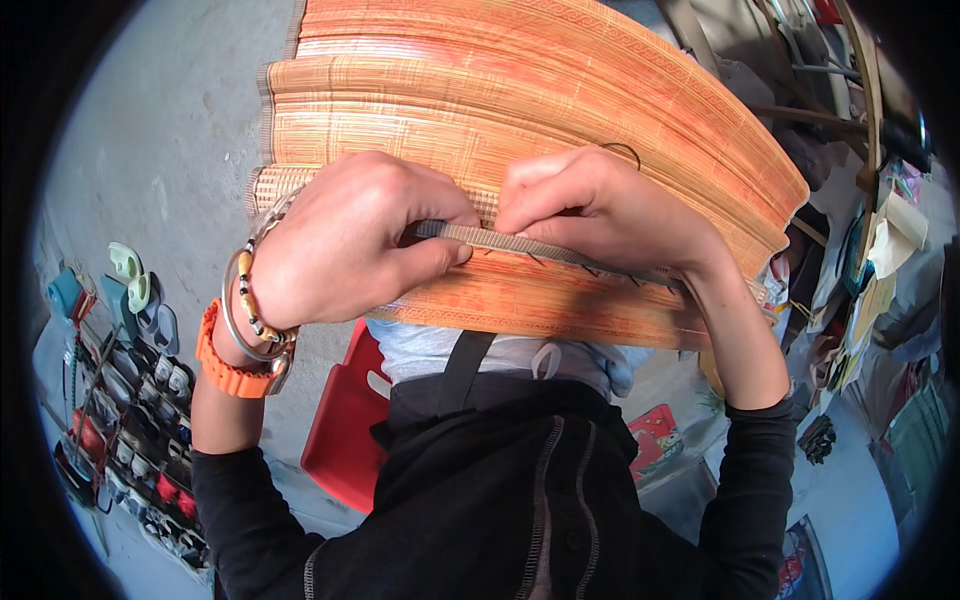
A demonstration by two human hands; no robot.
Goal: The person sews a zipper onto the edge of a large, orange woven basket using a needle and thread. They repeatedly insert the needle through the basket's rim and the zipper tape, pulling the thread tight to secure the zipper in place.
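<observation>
An orange-tan woven mat (470, 110) lies in folds across my lap, with a grey ribbed binding strip (500, 240) running along the fold nearest me. My left hand (360, 230), with bracelets and an orange band at the wrist, pinches that strip with thumb and curled fingers. Just to its right, my right hand (590, 210) is closed on the same bound edge, fingertips bent down at it. Short dark thread stitches show below the strip, and a dark loop, perhaps thread, stands above my right hand. Whatever lies under my fingertips is hidden.
A red plastic chair (335, 430) is beneath me. Shoe racks with several shoes (155, 420) stand at left on the grey concrete floor (160, 130). Papers, cloth and wooden pieces (890, 240) are heaped along the right side.
</observation>
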